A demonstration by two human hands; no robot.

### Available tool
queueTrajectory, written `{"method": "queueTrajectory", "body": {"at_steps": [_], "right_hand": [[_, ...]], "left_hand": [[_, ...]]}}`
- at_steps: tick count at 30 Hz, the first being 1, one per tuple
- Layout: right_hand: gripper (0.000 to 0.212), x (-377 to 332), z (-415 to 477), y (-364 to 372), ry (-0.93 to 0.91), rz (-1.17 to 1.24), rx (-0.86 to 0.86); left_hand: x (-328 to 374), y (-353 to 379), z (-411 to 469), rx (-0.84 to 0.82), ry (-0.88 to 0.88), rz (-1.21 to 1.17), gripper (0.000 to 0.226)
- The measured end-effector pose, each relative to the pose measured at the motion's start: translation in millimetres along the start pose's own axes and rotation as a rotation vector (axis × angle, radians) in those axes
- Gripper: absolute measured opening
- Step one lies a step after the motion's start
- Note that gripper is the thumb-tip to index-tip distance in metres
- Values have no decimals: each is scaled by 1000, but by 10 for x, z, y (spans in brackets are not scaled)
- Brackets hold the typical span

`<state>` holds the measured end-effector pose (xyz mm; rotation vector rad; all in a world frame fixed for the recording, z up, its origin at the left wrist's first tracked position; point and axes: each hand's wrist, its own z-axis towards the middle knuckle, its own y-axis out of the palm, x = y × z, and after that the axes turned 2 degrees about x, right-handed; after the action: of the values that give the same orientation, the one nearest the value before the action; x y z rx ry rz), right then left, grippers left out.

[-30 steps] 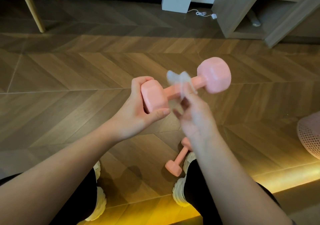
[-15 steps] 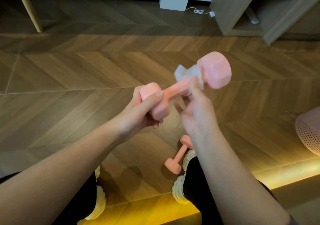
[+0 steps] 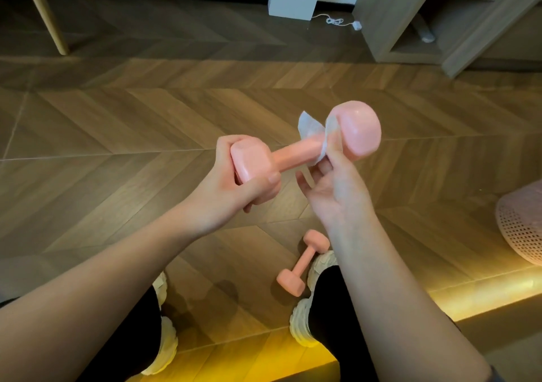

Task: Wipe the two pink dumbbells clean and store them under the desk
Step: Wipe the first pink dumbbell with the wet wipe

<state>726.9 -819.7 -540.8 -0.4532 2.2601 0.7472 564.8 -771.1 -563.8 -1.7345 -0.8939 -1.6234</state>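
1. The chevron wood floor (image 3: 146, 123) fills most of the view. A wooden shelf unit (image 3: 390, 14) sits at the far right and some wooden legs (image 3: 44, 11) at the far left. Can't tell which of these belongs to the desk.
2. The left hand (image 3: 234, 188) has its fingers and thumb wrapped tight round the near head of the held pink dumbbell (image 3: 296, 154). It holds it up in the air over the floor, far head angled up to the right.
3. The right hand (image 3: 337, 188) pinches a white wipe (image 3: 311, 126) against the handle, right up by the far head.
4. The second pink dumbbell (image 3: 302, 262) lies on the floor just beside the right shoe (image 3: 321, 262), with no hand on it.
5. So it looks like the wiping step, dumbbell one, handle end. The next move is probably taking the wipe over that far head. After that the left hand would need to regrip so the covered near head gets done too. The floor one and the storing look untouched so far.
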Motion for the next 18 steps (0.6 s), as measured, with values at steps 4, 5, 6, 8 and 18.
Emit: {"method": "queueTrajectory", "body": {"at_steps": [4, 5, 6, 8, 18], "right_hand": [[17, 319, -186, 108, 32, -139, -139], [21, 344, -199, 118, 44, -135, -141], [21, 317, -201, 114, 43, -126, -131], [13, 155, -125, 88, 13, -64, -85], [32, -83, 23, -40, -50, 29, -2]], "left_hand": [[15, 63, 38, 46, 28, 5, 60], [13, 55, 49, 52, 31, 7, 60], [11, 37, 52, 54, 42, 18, 61], [-11, -11, 43, 38, 106, 101, 64], [15, -23, 6, -78, -167, -210, 80]]}}
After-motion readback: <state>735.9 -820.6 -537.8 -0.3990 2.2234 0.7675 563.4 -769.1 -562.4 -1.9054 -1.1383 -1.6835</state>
